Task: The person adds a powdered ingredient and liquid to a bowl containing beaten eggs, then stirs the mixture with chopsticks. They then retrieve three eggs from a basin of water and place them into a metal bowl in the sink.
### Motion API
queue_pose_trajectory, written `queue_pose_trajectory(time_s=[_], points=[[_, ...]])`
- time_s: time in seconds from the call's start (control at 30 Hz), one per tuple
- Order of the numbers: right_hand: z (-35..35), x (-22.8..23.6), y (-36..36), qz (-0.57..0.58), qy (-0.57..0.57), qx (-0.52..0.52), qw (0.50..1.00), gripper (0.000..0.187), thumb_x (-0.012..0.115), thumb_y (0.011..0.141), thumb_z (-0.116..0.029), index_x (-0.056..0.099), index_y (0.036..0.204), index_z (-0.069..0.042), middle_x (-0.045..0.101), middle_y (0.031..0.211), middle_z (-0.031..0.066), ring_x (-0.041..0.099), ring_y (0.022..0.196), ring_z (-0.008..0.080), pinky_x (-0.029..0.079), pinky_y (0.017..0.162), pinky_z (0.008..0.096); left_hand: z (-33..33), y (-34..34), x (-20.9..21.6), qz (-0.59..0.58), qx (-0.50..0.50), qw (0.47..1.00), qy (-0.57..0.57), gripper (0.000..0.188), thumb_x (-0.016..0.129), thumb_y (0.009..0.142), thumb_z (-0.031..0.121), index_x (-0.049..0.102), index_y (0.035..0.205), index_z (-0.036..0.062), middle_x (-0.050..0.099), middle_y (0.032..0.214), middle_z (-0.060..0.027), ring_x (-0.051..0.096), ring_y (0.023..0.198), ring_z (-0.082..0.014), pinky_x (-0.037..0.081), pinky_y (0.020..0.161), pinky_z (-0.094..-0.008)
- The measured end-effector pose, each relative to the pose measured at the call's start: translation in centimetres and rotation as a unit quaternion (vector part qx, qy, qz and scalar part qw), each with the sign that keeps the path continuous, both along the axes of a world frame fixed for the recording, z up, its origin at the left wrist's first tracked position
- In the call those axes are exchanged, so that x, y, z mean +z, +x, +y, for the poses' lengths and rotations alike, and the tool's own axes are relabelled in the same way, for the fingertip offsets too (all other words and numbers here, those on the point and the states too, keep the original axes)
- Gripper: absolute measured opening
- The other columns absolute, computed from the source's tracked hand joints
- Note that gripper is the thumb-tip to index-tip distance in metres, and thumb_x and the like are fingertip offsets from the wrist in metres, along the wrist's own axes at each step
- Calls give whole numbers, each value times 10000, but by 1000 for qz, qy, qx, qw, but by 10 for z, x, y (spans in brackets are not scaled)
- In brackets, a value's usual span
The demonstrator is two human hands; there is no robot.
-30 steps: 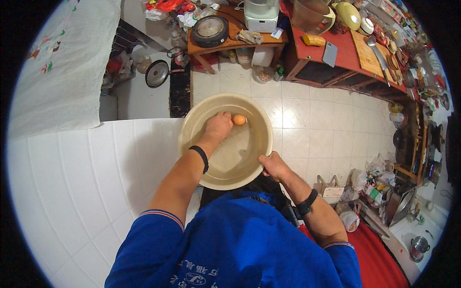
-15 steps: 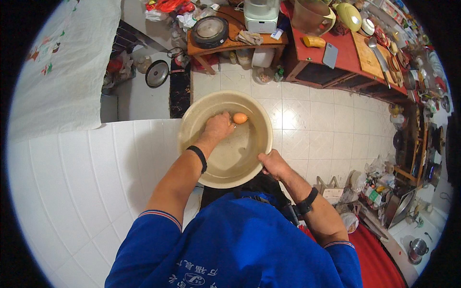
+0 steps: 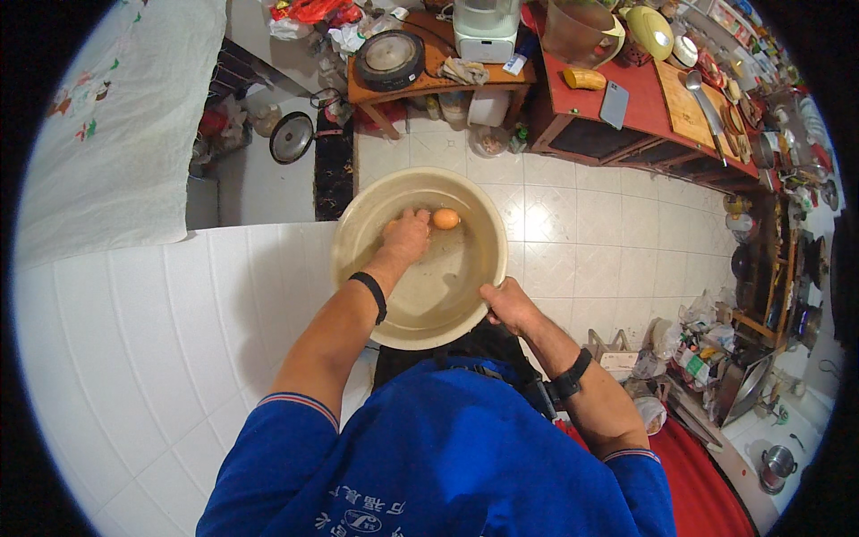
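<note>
A beige round plastic basin point(image 3: 420, 338) is in front of me, with shallow water at its bottom. My left hand point(image 3: 408, 236) reaches down inside it, palm down, fingers stretched forward and slightly apart. Just right of those fingertips lies a brown egg point(image 3: 445, 218). A small orange patch shows at the hand's left edge; most of it is covered, so its kind is unclear. At the basin's lower right, my right hand point(image 3: 510, 304) is closed on the rim, thumb over the edge.
Beyond the basin, a wooden bench point(image 3: 434, 85) carries a black round appliance point(image 3: 390, 60) and a pale green machine point(image 3: 486, 36). On the red cabinet point(image 3: 582, 98) rest a phone point(image 3: 615, 105), a cutting board point(image 3: 684, 103) and a ladle point(image 3: 709, 112). White panelling point(image 3: 161, 340) stands left.
My left hand's fingers have straightened and shifted slightly within the basin. The egg has moved a little to the left. My right hand keeps its grip on the rim.
</note>
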State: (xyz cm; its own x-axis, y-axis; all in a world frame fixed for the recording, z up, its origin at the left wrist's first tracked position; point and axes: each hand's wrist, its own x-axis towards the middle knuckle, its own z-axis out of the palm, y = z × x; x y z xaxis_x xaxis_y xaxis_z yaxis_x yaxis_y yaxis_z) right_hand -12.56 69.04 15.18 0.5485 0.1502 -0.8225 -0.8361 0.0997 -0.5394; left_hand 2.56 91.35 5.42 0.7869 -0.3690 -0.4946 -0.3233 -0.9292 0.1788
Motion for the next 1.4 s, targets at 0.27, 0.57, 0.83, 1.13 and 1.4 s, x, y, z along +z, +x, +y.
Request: queue_pose_trajectory(time_s=[0.27,0.57,0.83,1.13,1.4], points=[[2,1,-3,-10,-18,11,1000,282,579,971,-179,630,870,80,556,605,62,454,434,135,350,386,319,5,5,-16,47,20,998,-22,257,568,996,226,643,1166,48,711,1140,-224,688,1087,-420,562,944,-521],[4,12,0,-18,-26,29,999,314,594,958,-197,643,856,96,575,618,72,486,453,138,384,406,328,-9,-20,-2,-104,-2,988,-112,584,764,877,233,539,1388,59,612,1275,-174,573,1230,-360,447,1074,-489],[7,21,4,-4,-36,19,999,301,590,949,-185,650,858,96,577,624,75,483,459,142,387,416,325,-41,-17,26,-71,-63,989,-112,602,803,860,310,541,1337,52,612,1222,-190,605,1181,-364,465,1041,-499],[7,7,-3,-3,-4,2,1000,274,588,955,-176,649,865,76,561,611,65,466,452,133,352,403,321,-52,-31,22,-7,-71,994,-88,511,725,881,358,563,1233,26,640,1187,-213,671,1111,-388,547,966,-500],[5,5,-5,-11,9,-5,1000,267,589,954,-166,653,874,81,563,610,62,470,454,137,363,407,331,-43,-4,25,85,29,993,-70,500,622,912,398,582,1248,30,710,1099,-289,688,1076,-413,563,924,-501]])
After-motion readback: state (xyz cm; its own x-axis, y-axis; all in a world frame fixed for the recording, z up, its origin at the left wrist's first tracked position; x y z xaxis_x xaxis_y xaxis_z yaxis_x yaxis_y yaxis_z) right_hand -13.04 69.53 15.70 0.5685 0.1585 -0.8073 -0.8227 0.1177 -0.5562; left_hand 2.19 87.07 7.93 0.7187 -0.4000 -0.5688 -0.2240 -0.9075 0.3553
